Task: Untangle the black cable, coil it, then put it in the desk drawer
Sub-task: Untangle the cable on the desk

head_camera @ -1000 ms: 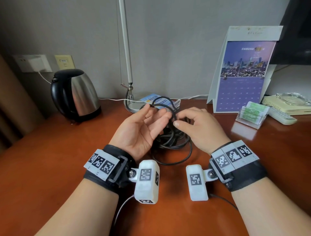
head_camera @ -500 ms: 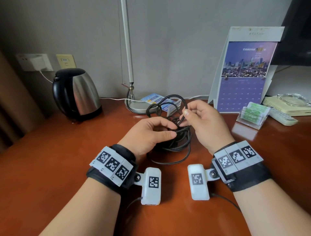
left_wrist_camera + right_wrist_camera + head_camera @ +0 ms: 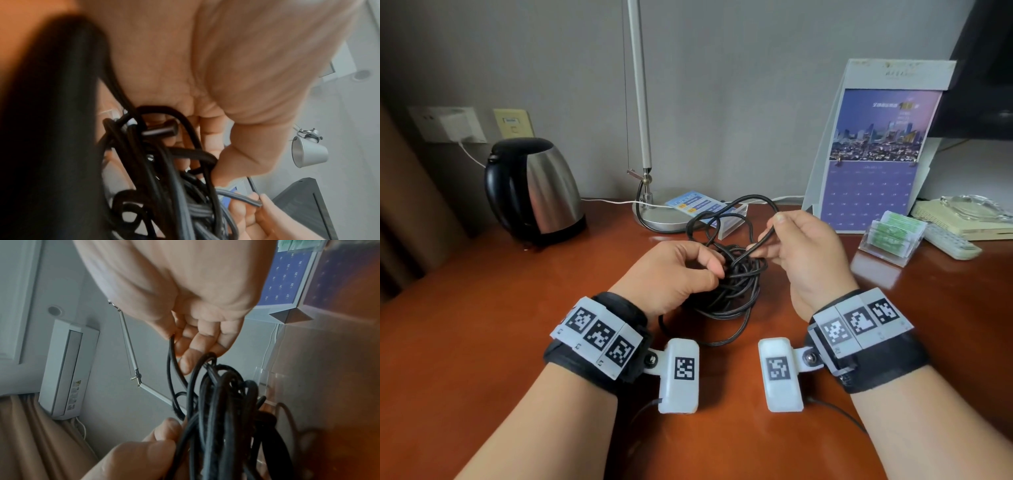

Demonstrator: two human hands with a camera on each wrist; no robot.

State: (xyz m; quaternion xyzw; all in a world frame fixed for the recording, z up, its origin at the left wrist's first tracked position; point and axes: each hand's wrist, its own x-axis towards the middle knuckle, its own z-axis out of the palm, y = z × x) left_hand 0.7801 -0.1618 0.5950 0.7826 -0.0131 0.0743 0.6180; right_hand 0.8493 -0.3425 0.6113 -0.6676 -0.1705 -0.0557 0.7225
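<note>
Both hands grip black cable | ends hidden | drawer unseen

On the desk, kettle left, cable centre, calendar right.

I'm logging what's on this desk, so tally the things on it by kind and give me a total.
Kettle: 1
Lamp: 1
Cable: 1
Calendar: 1
Card holders: 2, blue and green
Remote: 1
Ashtray: 1
Pad under the ashtray: 1
Total: 9
</note>
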